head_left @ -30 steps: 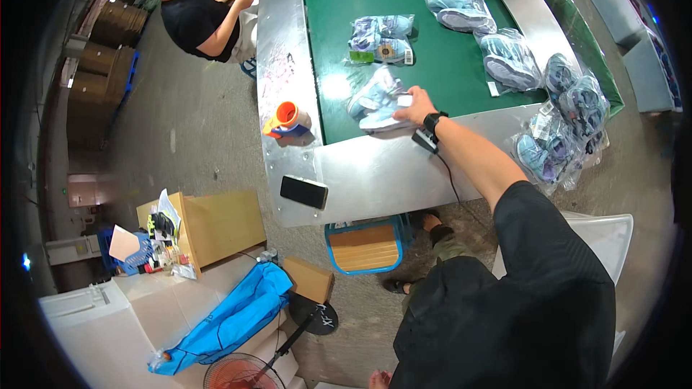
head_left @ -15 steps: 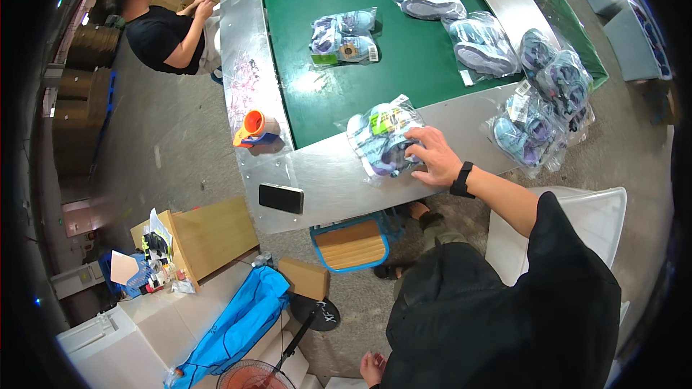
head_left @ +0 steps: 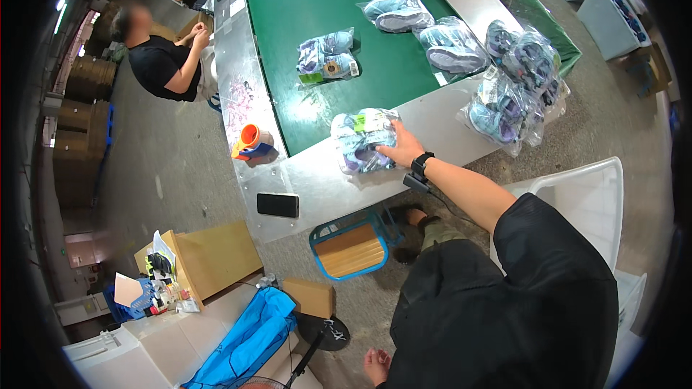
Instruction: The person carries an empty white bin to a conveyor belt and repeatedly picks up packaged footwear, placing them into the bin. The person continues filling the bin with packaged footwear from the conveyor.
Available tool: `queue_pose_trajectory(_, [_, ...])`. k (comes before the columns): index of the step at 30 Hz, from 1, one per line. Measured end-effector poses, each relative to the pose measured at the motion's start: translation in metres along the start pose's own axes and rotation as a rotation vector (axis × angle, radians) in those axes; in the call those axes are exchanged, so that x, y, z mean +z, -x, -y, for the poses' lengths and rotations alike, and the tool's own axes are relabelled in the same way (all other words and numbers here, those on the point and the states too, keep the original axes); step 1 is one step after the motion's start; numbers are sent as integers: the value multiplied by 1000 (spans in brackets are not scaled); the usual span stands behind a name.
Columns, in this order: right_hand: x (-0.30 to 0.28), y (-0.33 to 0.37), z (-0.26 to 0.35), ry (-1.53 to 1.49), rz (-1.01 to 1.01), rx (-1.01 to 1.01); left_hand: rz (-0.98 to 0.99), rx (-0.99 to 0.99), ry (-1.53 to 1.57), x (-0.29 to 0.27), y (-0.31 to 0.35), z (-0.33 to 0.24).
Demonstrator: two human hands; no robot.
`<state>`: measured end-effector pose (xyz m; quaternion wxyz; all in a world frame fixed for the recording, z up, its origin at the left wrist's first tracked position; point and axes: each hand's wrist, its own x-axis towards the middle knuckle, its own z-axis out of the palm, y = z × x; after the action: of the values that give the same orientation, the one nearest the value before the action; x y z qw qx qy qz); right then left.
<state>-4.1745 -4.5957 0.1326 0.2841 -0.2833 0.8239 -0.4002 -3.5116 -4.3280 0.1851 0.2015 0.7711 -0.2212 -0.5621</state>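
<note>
My right hand (head_left: 404,145), with a black band on its wrist, grips the right edge of a clear plastic bag holding a pair of light blue and purple shoes (head_left: 355,148). The bag lies on the metal front edge (head_left: 317,180) of the worktable, with a bright green label on top. Just below the wrist is a small dark box (head_left: 416,183) with a cable. Down at the lower edge, my left hand (head_left: 377,367) hangs beside my body, partly seen, fingers loosely apart with nothing visible in them.
Bagged shoes (head_left: 328,56) lie on the green belt (head_left: 288,0); several more pile up at the right corner (head_left: 512,86). A phone (head_left: 277,205) and an orange tape dispenser (head_left: 252,142) rest at the left. Below stand a blue-framed stool (head_left: 349,248) and a white bin (head_left: 605,202). Two people sit along the far left.
My right hand has closed from a spread reach onto the bag's right edge, and the bag sits a little straighter. The whole view has shifted slightly; more of a second person shows.
</note>
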Motion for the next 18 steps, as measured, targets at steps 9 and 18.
queue_pose_trajectory(9, [-21, 47, -57, -119, -257, -15, 19, -138, -13, -26, -29, 80])
queue_pose_trajectory(18, [-102, 192, -126, -122, -351, 222, 185, -131, -74, -16, -69, 82])
